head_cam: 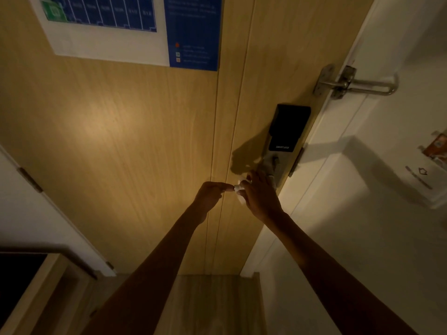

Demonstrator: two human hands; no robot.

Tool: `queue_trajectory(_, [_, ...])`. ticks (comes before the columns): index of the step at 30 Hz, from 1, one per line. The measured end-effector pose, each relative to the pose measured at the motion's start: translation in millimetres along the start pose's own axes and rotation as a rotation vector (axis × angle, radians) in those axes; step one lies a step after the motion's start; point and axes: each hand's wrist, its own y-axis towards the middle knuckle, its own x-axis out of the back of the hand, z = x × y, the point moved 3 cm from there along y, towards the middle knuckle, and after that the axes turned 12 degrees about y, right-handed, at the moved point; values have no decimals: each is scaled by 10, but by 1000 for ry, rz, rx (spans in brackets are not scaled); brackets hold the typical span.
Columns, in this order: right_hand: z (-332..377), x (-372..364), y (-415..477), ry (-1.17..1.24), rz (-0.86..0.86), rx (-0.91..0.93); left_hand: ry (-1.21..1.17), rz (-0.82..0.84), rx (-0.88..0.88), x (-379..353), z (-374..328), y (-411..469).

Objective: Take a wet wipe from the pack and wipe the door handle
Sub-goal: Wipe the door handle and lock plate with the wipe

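The door handle (236,188) is a silver lever below a black smart lock (289,128) on a wooden door (135,146). Only the lever's left tip shows. My right hand (261,194) is closed over the lever with a white wet wipe (241,201) pressed around it; bits of wipe stick out above and below my fingers. My left hand (210,193) is just left of it, fingers curled, fingertips pinching the lever's tip. The wipe pack is not in view.
A metal swing-bar latch (350,84) sits above the lock at the door's edge. A blue and white floor-plan notice (135,30) hangs on the door. A white wall with a card holder (433,163) is on the right, and a wooden cabinet (29,293) at lower left.
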Motion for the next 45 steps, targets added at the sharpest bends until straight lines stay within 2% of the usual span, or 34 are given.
queue_trajectory(3, [-81,32,-64,-14,-64,25,-21,-18,6,9,4,-11])
queue_trajectory(7, [-13,-56,-34,-9,-36,-15,-14,-35,21,-4,-46,6])
queue_trajectory(11, [24,-31,-54,45,-30,26,28,-37,49,5,-109,51])
queue_trajectory(16, [24,81,-40,45,-5,22,98,-26,14,49,-95,73])
queue_trajectory(20, [106,110,14,138,49,22,108,-12,25,52,-122,67])
queue_trajectory(26, [31,106,4,177,71,7,37,51,52,85,-142,84])
queue_trajectory(31, [30,117,-5,179,66,9,-9,2,183,65,-176,74])
queue_trajectory(34, [3,115,-7,157,39,9,-48,-4,175,74,-174,44])
queue_trajectory(39, [105,84,32,314,102,10,-132,22,187,70,-208,2])
queue_trajectory(42, [49,113,7,329,67,0,-168,40,223,62,-177,-7])
queue_trajectory(45, [58,104,42,330,107,0,-203,45,276,50,-159,-22])
